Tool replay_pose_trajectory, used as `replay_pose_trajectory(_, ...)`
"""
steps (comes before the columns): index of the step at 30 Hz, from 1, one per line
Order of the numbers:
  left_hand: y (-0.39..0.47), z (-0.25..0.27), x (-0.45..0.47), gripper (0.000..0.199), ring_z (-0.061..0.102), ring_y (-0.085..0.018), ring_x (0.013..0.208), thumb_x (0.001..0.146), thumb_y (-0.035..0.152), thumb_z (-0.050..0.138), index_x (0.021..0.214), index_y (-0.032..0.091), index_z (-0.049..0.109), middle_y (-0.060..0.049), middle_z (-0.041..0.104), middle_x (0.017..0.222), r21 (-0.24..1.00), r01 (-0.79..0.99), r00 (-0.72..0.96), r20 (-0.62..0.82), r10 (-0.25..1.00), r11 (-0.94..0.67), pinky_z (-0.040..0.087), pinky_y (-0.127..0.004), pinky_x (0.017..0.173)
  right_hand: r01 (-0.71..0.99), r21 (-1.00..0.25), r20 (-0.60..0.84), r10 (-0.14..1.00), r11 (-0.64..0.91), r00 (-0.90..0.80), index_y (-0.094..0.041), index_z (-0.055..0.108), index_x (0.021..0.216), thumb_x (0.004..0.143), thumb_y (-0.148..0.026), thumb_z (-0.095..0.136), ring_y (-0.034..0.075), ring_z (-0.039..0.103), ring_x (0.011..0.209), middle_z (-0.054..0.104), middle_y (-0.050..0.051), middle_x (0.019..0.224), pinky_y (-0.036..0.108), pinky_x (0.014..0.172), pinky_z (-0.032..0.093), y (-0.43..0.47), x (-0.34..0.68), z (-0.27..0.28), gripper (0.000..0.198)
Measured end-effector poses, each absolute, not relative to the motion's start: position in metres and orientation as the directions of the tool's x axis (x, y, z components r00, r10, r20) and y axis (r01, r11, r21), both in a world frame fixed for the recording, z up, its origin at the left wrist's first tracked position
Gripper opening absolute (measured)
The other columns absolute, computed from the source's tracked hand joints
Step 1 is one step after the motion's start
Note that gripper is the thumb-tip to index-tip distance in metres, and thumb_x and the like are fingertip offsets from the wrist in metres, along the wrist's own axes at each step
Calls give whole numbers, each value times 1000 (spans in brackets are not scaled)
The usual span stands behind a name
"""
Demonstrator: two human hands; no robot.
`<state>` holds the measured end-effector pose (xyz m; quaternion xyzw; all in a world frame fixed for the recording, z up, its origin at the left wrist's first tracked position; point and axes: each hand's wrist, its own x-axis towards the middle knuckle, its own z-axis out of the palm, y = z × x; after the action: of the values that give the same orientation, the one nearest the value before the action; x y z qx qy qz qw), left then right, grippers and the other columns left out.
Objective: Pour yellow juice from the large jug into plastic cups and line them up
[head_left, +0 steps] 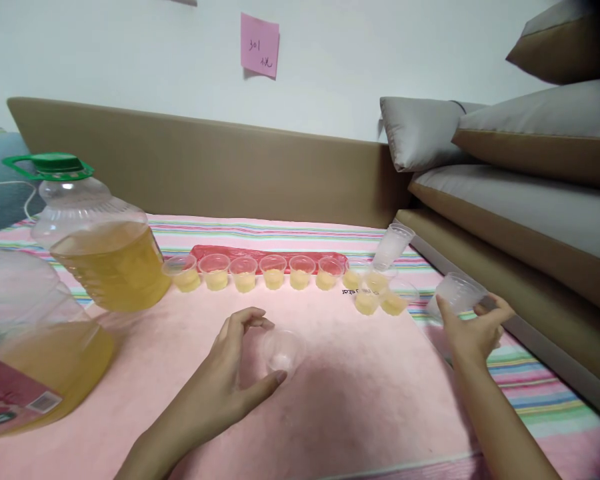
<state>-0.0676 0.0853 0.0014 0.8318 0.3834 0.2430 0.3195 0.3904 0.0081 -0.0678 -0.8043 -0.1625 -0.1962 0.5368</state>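
Near the middle of the pink mat, my left hand (pixel 240 373) curves around an empty clear plastic cup (pixel 286 350), its thumb and fingertips at opposite sides of the rim. Over at the right, my right hand (pixel 475 327) grips a stack of clear plastic cups (pixel 455 293) tilted over the mat's edge; part of the stack lies behind the fingers. Beyond my hands runs a row of clear cups holding yellow liquid, among them a filled cup (pixel 245 275). At the row's right end, several filled cups (pixel 375 293) cluster with rims overlapping.
Two large jugs of yellow liquid stand at left: a green-capped jug (pixel 110 253) and a nearer jug (pixel 45 360). A red plastic wrapper (pixel 270 253) lies behind the row. Another cup stack (pixel 394 245) leans at the back right. Piled cushions (pixel 520 193) border the right side.
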Motion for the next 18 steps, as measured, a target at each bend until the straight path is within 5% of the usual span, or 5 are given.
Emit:
replay_pose_trajectory(10, 87, 3, -70, 67, 54, -35, 138, 88, 53, 73, 141, 35, 35, -11, 54, 144, 726, 452, 571, 212, 793, -519, 50, -56, 110, 413, -807, 437, 43, -422, 898, -28, 34, 125, 55, -34, 93, 44, 56, 115, 62, 18, 119, 58, 100, 39, 9, 396, -69, 92)
replay_pose_trajectory(18, 91, 4, -71, 38, 53, -27, 136, 102, 57, 52, 132, 37, 42, -4, 59, 137, 826, 379, 485, 206, 850, -417, 41, -50, 115, 442, -806, 464, 42, -394, 885, -29, 33, 126, 46, -44, 97, 45, 60, 109, 63, 18, 117, 60, 97, 42, 7, 399, -78, 103)
